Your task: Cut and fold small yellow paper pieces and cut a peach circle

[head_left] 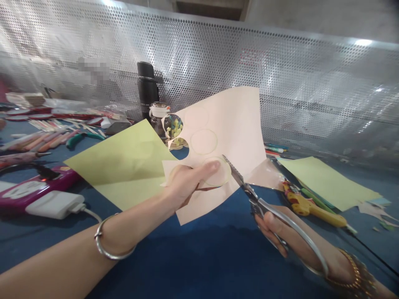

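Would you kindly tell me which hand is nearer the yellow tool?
Right: the right hand, holding scissors, appears just left of the yellow tool; the left hand, gripping the pale sheet, is farther left.

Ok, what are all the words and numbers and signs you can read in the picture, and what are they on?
None can be read.
Black flask: small pale lettering low on its side, too small and blurred to read.
Perforated metal screen: faint reddish marks, too blurred to tell whether they are writing; another patch is pixelated.
Pale paper: drawn round outlines, but no words or numbers that I can make out.
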{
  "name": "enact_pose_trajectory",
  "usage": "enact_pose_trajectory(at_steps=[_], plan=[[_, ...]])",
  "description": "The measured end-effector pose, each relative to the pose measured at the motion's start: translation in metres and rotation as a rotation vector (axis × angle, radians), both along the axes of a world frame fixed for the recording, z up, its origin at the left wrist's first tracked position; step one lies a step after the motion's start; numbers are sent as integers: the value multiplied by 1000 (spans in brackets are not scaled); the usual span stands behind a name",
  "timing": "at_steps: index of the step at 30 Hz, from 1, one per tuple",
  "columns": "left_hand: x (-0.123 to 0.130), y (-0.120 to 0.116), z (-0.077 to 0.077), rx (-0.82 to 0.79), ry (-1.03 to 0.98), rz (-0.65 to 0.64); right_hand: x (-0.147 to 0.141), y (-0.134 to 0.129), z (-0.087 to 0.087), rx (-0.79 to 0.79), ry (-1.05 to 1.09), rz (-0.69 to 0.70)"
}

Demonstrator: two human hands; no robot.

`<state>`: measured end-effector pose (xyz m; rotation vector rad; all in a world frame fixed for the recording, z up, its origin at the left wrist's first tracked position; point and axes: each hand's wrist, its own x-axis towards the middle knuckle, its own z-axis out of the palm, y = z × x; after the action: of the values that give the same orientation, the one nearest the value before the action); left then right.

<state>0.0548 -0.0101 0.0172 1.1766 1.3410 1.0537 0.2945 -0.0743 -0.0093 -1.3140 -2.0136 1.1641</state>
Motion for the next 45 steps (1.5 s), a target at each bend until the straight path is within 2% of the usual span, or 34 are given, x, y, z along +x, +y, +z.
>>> enact_pose_trajectory(at_steps=[5,9,16,27,35,45], plan=[[-2,6,-7,95,-108,-59,0,0,1,-2,-6,2],[-1,9,-9,117,-148,-54,0,-1,1,0,3,3],[3,7,1,111,-174,-18,3,-2,-2,-8,9,7],[4,5,10,89,-222,-9,-1,-2,4,0,-21,1],[1,9,9,97,-324,-113,1,0,6,0,-46,11],[1,11,2,77,-314,-197,-1,0,8,-39,-59,41]])
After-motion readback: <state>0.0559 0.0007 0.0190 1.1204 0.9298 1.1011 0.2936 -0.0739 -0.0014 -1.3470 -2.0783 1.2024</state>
